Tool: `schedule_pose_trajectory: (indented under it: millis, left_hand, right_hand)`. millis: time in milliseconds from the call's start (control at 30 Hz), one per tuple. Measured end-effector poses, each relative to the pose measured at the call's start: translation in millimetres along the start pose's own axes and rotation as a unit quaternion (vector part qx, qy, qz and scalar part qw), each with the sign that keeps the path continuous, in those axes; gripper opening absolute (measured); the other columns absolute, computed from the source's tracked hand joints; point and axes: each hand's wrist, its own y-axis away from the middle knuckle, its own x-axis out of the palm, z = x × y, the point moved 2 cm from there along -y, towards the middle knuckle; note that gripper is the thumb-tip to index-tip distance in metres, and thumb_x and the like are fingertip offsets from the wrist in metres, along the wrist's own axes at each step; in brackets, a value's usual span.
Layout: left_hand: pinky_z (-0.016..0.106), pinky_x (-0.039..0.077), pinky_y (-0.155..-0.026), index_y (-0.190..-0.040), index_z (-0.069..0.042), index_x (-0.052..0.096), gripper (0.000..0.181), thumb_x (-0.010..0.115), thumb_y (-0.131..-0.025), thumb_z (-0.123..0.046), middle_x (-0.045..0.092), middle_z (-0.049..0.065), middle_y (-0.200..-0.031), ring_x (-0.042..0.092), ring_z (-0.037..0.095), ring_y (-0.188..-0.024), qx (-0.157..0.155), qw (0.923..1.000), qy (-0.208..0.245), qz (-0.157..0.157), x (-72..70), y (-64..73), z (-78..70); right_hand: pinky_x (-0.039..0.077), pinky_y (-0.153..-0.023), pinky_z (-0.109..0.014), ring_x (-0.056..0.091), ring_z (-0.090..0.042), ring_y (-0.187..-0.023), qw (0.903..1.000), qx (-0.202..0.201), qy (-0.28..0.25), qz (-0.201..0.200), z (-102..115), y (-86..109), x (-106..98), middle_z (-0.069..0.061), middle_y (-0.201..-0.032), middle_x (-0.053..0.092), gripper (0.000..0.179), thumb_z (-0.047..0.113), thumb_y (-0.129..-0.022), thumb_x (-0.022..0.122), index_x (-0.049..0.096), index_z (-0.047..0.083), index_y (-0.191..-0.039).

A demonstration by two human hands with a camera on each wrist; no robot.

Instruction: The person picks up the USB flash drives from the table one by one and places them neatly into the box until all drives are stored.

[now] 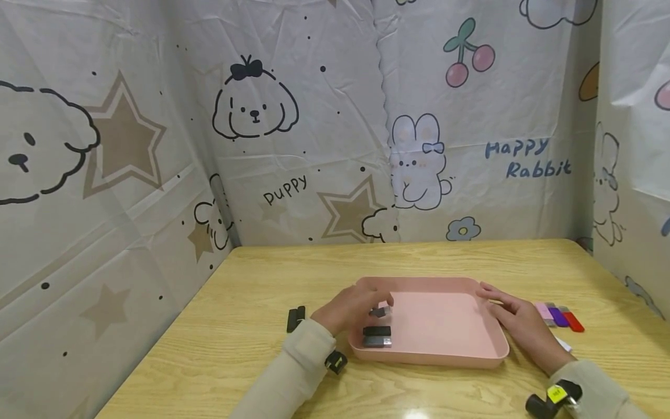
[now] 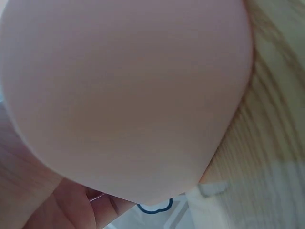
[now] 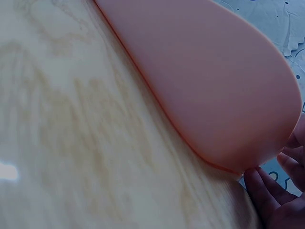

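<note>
A pink tray (image 1: 439, 361) stands on the wooden table. My left hand (image 1: 356, 305) reaches over its left wall and pinches a dark USB stick (image 1: 379, 312) low inside; the finger contact is partly hidden. In the left wrist view the tray wall (image 2: 128, 95) covers most of that hand. Below the stick, a black USB stick (image 1: 377, 331) and a grey USB stick (image 1: 377, 342) lie side by side on the tray floor. My right hand (image 1: 518, 320) rests against the tray's right side, its fingers extended at the rim. The right wrist view shows fingertips (image 3: 255, 179) touching the outer wall.
Two black sticks (image 1: 295, 319) lie on the table left of the tray. Right of it are a pink stick (image 1: 544, 313), a purple stick (image 1: 559, 316) and a red stick (image 1: 574, 321), plus a white item (image 1: 564, 344) partly behind the right hand. Printed cloth (image 1: 314, 116) surrounds the table.
</note>
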Motion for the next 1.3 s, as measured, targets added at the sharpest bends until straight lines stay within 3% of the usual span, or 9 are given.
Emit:
schedule_pose_trajectory:
  millis: [400, 867, 1300]
  left_hand:
    - [0.020, 0.046, -0.068, -0.118, -0.031, 0.066, 0.031, 0.068, -0.091, -0.016, 0.058, -0.008, -0.095, 0.051, 0.006, -0.075, 0.004, 0.9985, -0.039, 0.038, 5.8, -5.4, 0.5]
    - [0.018, 0.043, -0.067, -0.119, -0.031, 0.069, 0.036, 0.066, -0.091, -0.009, 0.058, -0.008, -0.091, 0.049, 0.007, -0.074, 0.002, 0.9964, -0.071, 0.046, 7.8, -6.3, -0.1]
    - [0.018, 0.044, -0.069, -0.116, -0.030, 0.071, 0.036, 0.065, -0.090, -0.005, 0.061, -0.007, -0.092, 0.049, 0.007, -0.074, -0.002, 0.9962, -0.073, 0.046, 5.6, -5.3, -2.5]
  right_hand:
    - [0.027, -0.106, -0.061, 0.020, -0.042, -0.142, 1.0000, -0.001, 0.000, -0.001, -1.0, -0.1, -0.5, -0.009, -0.157, 0.025, 0.053, 0.044, -0.101, 0.046, 0.047, 0.012, -0.143]
    - [0.025, -0.106, -0.062, 0.019, -0.042, -0.142, 1.0000, 0.001, 0.001, 0.003, -2.0, -0.6, -0.5, -0.009, -0.157, 0.024, 0.054, 0.045, -0.100, 0.046, 0.047, 0.012, -0.143]
    - [0.024, -0.106, -0.062, 0.018, -0.042, -0.142, 0.9999, 0.000, -0.011, 0.002, -1.0, -0.2, -0.7, -0.009, -0.157, 0.024, 0.053, 0.043, -0.100, 0.047, 0.047, 0.012, -0.143]
